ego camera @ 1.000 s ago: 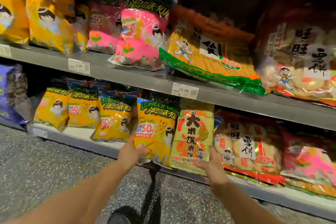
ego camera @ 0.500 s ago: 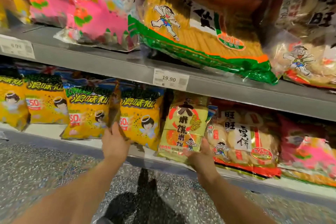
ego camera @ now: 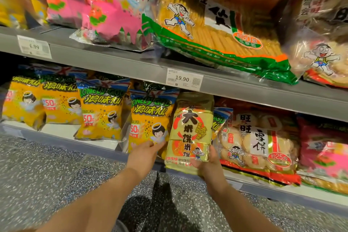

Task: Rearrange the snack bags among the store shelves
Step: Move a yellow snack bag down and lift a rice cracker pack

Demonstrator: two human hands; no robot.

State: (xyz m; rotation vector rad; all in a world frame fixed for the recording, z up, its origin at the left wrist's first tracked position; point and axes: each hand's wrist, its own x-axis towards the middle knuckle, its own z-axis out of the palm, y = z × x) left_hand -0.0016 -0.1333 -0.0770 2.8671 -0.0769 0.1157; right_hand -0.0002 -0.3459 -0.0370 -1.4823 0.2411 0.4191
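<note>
On the grey metal lower shelf (ego camera: 244,186), the tall gold foil snack bag (ego camera: 190,133) stands gripped at its base by the right hand (ego camera: 211,164); the left hand (ego camera: 145,154) clasps the yellow crinkly bag (ego camera: 148,124) touching its left; speckled floor (ego camera: 47,171) below.

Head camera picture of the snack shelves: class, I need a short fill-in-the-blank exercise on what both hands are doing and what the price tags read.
1. The right hand grips the lower part of the ____-coloured rice cracker bag.
2. The left hand touches a yellow bag on the ____ shelf.
3. The price tag above the cracker bag reads ____.

Missing words: gold; lower; 19.90
</note>
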